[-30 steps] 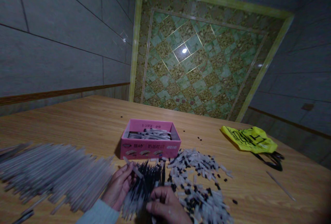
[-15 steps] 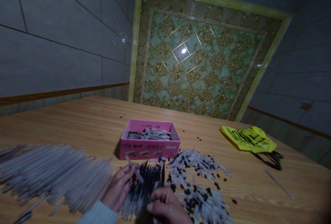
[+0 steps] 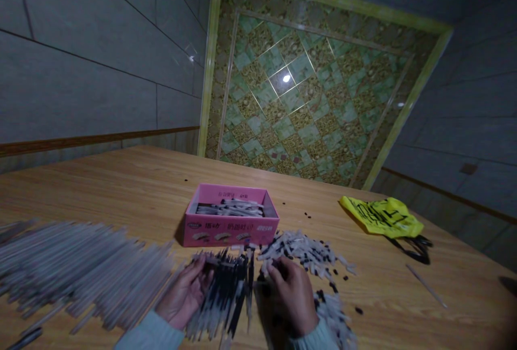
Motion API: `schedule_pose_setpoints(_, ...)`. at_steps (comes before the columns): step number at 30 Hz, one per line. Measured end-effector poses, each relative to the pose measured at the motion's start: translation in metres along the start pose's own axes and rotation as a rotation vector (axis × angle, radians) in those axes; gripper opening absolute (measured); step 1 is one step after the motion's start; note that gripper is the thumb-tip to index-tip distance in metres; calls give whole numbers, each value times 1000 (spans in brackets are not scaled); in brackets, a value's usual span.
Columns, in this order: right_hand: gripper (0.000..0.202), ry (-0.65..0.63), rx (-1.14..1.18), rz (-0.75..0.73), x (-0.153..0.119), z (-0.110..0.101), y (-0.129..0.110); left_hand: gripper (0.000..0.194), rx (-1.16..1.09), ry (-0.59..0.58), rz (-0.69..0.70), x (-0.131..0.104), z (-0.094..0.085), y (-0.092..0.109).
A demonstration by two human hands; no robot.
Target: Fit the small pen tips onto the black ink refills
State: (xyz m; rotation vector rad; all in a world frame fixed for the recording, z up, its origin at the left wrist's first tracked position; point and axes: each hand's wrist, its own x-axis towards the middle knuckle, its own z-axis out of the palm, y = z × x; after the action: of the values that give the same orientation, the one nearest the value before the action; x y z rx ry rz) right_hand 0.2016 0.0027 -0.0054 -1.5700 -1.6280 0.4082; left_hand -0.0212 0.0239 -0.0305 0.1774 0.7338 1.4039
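Note:
My left hand (image 3: 183,293) pinches a slim, pale pen tube (image 3: 220,261), which lies nearly level above a bundle of black-and-clear pen pieces (image 3: 220,296). To the right, my right hand (image 3: 294,293) has its thumb and fingers drawn together over the near edge of a heap of small translucent and black pen caps (image 3: 309,250). What its fingertips hold, if anything, is hidden. A second part of the heap, clear caps (image 3: 337,315), shows beside the right wrist. Many long, clear pen tubes (image 3: 92,269) lie side by side left of my left hand.
Just beyond my hands stands an open pink box (image 3: 230,232) with pens (image 3: 230,208) in it. A yellow bag (image 3: 382,216) with black straps lies on the wooden table (image 3: 133,194) at the right. A single thin stick (image 3: 426,285) rests nearer. Small black bits are scattered about.
My right hand has moved up and right, from the black-and-clear bundle to the cap heap. The tube in my left hand has turned from slanted to nearly level.

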Motion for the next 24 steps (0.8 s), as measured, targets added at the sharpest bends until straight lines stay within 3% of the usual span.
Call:
schedule_pose_setpoints(2,6,13,-324,28,3,-10,9,18,-36,14,17,1,1,3)
schedule_pose_setpoints(4,11,-48,-486,56,2,-12,16,18,-49,10,13,0,2,5)
schedule_pose_setpoints(7,13,-125,-546,60,-3,-4,21,17,-44,-4,15,-2,2,6)
schedule_pose_setpoints(16,7,-119,-584,0,-10,16,21,12,43,-62,67,5,-6,-1)
schedule_pose_setpoints(20,11,-27,-279,34,-10,19,13,6,206,-124,108,5,-8,-4)
schedule_pose_setpoints(24,17,-54,479,68,-14,36,-5,14,345,-183,107,-2,-2,-5)
